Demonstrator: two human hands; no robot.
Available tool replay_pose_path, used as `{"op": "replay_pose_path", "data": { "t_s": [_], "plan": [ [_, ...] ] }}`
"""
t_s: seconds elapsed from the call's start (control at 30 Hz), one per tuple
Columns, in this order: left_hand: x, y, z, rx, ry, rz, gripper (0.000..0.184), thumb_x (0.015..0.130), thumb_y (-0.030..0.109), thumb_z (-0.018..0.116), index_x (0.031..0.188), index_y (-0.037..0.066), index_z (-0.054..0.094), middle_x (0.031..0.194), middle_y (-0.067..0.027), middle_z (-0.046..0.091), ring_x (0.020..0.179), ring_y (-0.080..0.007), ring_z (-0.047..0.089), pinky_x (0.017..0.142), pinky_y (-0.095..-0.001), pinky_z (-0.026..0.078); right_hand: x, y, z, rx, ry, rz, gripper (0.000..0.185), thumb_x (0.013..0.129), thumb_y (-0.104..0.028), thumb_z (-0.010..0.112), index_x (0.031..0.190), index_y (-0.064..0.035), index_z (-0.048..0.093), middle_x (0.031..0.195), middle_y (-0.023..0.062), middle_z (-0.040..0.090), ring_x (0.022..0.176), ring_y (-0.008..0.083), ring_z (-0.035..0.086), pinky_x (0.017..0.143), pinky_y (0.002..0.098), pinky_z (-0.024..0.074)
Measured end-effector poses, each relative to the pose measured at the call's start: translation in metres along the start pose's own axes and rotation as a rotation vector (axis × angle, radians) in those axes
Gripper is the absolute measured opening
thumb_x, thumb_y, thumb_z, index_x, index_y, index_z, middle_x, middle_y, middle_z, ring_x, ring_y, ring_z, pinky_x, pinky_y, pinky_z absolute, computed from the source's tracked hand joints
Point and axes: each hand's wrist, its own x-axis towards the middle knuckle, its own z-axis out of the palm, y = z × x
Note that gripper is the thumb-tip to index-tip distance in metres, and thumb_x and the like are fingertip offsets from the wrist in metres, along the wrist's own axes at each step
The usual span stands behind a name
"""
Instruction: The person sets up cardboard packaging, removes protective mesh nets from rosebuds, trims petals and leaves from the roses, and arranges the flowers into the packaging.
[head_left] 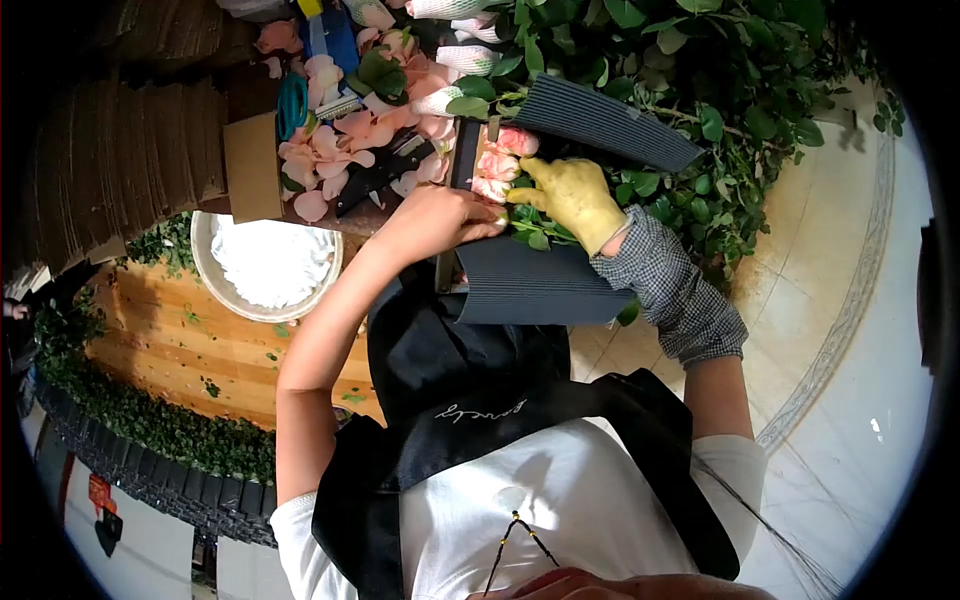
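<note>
Pink rose heads [497, 165] lie in a short row against a cardboard-coloured strip with a dark edge. My left hand [440, 220], bare, curls its fingers together at the near end of the row; a bloom shows partly under the fingertips. From the other side comes my right hand [578, 198] in a yellow glove, thumb and forefinger apart, tips touching or close beside the blooms. Green leaves [537, 232] show below it. Dark corrugated sheets flank the roses: one sheet [610, 120] beyond them, another sheet [545, 283] on the near side.
Loose pink petals [322, 150] and black-handled clippers [385, 172] lie on the work surface. White netted buds [468, 60] sit at the back. Leafy stems [740, 90] pile at right. Stacked cardboard [130, 160] stands left, above a bowl [200, 250] of white pieces.
</note>
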Motion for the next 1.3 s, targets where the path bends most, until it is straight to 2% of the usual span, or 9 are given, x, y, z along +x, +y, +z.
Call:
{"op": "replay_pose_path", "data": {
  "t_s": [0.07,0.2,0.3,0.47,0.57,0.7,0.97,1.17,1.3],
  "plan": [
    [-0.015,0.008,-0.009,0.075,0.155,-0.071,0.022,0.087,0.021,0.075,0.102,0.006,0.076,0.093,-0.0108,0.073,0.082,-0.0300,0.071,0.075,-0.0370,0.056,0.002,-0.011,0.003,0.012,0.046,0.020,0.045,0.085,-0.052,0.068,0.106,-0.0124,0.065,0.061,0.0063,0.064,0.060,0.0273,0.066,0.063,0.0418,0.0526],
    [-0.004,0.016,-0.003,-0.037,0.518,-0.244,0.011,0.084,0.010,0.075,0.092,0.003,0.074,0.083,-0.0098,0.068,0.074,-0.0293,0.066,0.067,-0.0367,0.052,-0.008,0.009,-0.004,0.170,0.019,-0.043,0.041,0.083,-0.046,0.072,0.102,-0.0108,0.064,0.069,0.0085,0.066,0.067,0.0289,0.067,0.065,0.0427,0.0522],
    [0.008,0.018,-0.007,0.250,0.651,-0.012,0.009,0.081,0.008,0.078,0.086,0.004,0.072,0.082,-0.0084,0.065,0.075,-0.0270,0.065,0.066,-0.0369,0.052,-0.010,0.005,-0.011,0.137,-0.125,-0.034,0.043,0.082,-0.046,0.073,0.104,-0.0105,0.064,0.075,0.0088,0.068,0.071,0.0304,0.067,0.066,0.0429,0.0520],
    [0.014,0.013,-0.005,0.402,0.630,0.115,0.017,0.076,0.005,0.078,0.090,0.005,0.069,0.092,-0.0076,0.063,0.081,-0.0273,0.060,0.068,-0.0386,0.048,-0.011,-0.004,-0.029,0.137,-0.403,0.021,0.066,0.082,-0.050,0.074,0.124,-0.0008,0.058,0.097,0.0120,0.071,0.093,0.0295,0.069,0.077,0.0403,0.0555],
    [0.011,0.011,0.001,0.428,0.675,0.081,0.016,0.076,0.005,0.078,0.089,0.005,0.069,0.093,-0.0077,0.062,0.082,-0.0278,0.059,0.070,-0.0393,0.048,-0.001,-0.029,-0.027,-0.033,-0.524,0.142,0.069,0.079,-0.057,0.073,0.123,-0.0048,0.060,0.090,0.0073,0.072,0.082,0.0243,0.071,0.075,0.0395,0.0549],
    [0.020,0.011,0.004,0.412,0.550,0.242,0.022,0.073,0.014,0.082,0.090,0.011,0.069,0.100,-0.0032,0.062,0.092,-0.0263,0.057,0.079,-0.0392,0.044,-0.002,-0.026,-0.003,-0.139,-0.240,0.109,0.063,0.074,-0.061,0.074,0.110,-0.0095,0.062,0.083,0.0038,0.071,0.080,0.0223,0.071,0.071,0.0370,0.0534],
    [0.033,0.010,0.011,0.564,0.418,0.315,0.041,0.065,0.048,0.083,0.082,0.012,0.074,0.108,-0.0056,0.062,0.098,-0.0269,0.055,0.083,-0.0411,0.041,-0.012,-0.013,-0.006,-0.003,-0.198,-0.020,0.049,0.080,-0.050,0.073,0.100,-0.0064,0.064,0.075,0.0091,0.071,0.070,0.0272,0.070,0.063,0.0399,0.0552],
    [0.027,0.009,0.015,0.488,0.386,0.242,0.038,0.065,0.041,0.085,0.083,0.010,0.074,0.103,-0.0018,0.061,0.090,-0.0244,0.055,0.078,-0.0374,0.044,-0.026,-0.003,-0.018,0.015,0.209,0.144,0.035,0.094,-0.038,0.061,0.108,-0.0062,0.062,0.067,0.0076,0.066,0.062,0.0237,0.066,0.059,0.0376,0.0524],
    [0.028,0.013,0.017,0.452,0.391,0.228,0.034,0.067,0.037,0.085,0.084,0.009,0.075,0.101,-0.0018,0.061,0.087,-0.0247,0.056,0.077,-0.0392,0.048,-0.004,0.013,0.004,-0.008,0.120,0.065,0.031,0.095,-0.035,0.058,0.104,-0.0062,0.066,0.079,0.0096,0.070,0.072,0.0256,0.069,0.065,0.0399,0.0549]
  ]
}}
